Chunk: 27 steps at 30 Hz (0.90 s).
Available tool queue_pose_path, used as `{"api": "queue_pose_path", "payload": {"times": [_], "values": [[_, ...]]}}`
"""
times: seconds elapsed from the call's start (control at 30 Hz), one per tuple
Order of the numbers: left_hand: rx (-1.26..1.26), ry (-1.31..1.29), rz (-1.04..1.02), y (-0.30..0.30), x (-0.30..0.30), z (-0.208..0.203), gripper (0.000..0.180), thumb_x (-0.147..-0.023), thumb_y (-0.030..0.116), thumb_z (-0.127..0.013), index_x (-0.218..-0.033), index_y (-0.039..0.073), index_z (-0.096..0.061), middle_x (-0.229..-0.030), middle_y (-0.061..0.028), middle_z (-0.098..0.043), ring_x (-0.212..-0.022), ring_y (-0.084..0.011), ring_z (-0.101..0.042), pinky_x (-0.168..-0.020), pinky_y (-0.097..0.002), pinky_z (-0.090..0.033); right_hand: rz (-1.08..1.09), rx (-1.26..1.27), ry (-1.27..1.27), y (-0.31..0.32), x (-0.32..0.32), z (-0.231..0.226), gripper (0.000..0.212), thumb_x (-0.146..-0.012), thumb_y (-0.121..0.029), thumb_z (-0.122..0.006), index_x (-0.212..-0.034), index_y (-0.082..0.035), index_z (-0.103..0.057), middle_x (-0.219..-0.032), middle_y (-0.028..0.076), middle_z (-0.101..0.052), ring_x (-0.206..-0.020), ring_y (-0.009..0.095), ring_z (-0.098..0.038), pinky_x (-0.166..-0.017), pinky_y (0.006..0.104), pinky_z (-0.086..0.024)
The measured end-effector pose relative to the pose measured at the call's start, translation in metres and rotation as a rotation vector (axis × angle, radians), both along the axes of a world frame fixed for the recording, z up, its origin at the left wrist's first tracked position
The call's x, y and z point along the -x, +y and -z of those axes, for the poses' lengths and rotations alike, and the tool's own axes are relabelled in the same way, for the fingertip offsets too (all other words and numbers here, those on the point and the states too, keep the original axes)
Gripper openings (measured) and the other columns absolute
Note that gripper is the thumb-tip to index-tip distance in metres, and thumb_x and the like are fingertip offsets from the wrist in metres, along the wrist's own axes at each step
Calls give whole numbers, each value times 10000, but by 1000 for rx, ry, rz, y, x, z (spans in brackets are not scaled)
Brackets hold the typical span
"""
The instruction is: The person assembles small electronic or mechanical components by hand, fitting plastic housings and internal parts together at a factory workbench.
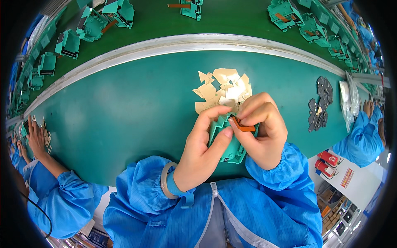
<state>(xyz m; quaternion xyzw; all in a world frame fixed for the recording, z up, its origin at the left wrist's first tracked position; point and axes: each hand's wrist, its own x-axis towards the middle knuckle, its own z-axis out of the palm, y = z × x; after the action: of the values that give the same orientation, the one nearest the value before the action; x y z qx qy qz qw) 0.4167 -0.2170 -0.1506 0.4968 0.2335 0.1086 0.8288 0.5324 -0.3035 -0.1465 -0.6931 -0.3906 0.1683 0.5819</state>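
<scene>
Close to the chest, between two blue sleeves, the left hand (202,151) wraps around a green plastic housing (228,144), thumb pressed on its face and fingers curled over its top edge, holding it just above the near edge of the bench (124,111). The right hand (262,132) pinches a small orange strip (243,127) between thumb and forefinger, its end resting on the upper part of the housing. By the look of it the strip is being seated or stuck onto the housing; the step seems under way, not finished. The move in hand calls for a steady hold from the left hand and a fine, square press from the right fingertips, since the strip is thin and could go on crooked.

Just beyond the hands lies a loose heap of pale backing papers (223,89), touching nothing held but crowding the spot in front. Farther right sits a pile of dark grey parts (320,103) beside a clear bag (349,99). Co-workers in blue sleeves work at both sides (364,136). Past a pale rail, a green belt (231,20) carries more green housings (120,12).
</scene>
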Motion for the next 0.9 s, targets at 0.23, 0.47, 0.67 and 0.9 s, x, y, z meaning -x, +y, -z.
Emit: {"api": "queue_pose_path", "payload": {"times": [0.23, 0.47, 0.67, 0.9], "values": [[-31, -37, -28, -1, -4, 2, 324, -895, 8, -477, -1213, 25, -416, -1139, -63, -491, -1037, -95, -462, -875, -230, -385, -103, -3, 106, -4, -4, -3, 230, -725, 148, -572, -848, -14, -464, -859, 108, -501, -816, 198, -531, -742, 303, -445], [-82, -50, -63, -3, -8, 6, 308, -871, -7, -496, -1174, 21, -455, -1118, -64, -514, -1022, -107, -484, -868, -236, -392, -55, -59, 78, -6, -5, 1, 210, -712, 95, -602, -858, -23, -510, -853, 103, -548, -767, 184, -573, -665, 279, -459], [-173, -45, -115, -5, -9, 11, 263, -845, -28, -518, -1104, 9, -501, -1062, -63, -537, -990, -113, -509, -855, -245, -403, -82, -81, -29, -7, -4, 0, 230, -695, 96, -611, -877, -10, -517, -845, 114, -548, -763, 214, -579, -651, 289, -463], [-317, -86, -137, 1, -7, 10, 264, -823, -23, -547, -1083, 7, -511, -1024, -64, -554, -953, -118, -526, -826, -242, -418, -60, -97, -102, -5, -3, -1, 245, -672, 81, -639, -871, -11, -530, -830, 125, -564, -762, 254, -582, -664, 323, -471]]}}
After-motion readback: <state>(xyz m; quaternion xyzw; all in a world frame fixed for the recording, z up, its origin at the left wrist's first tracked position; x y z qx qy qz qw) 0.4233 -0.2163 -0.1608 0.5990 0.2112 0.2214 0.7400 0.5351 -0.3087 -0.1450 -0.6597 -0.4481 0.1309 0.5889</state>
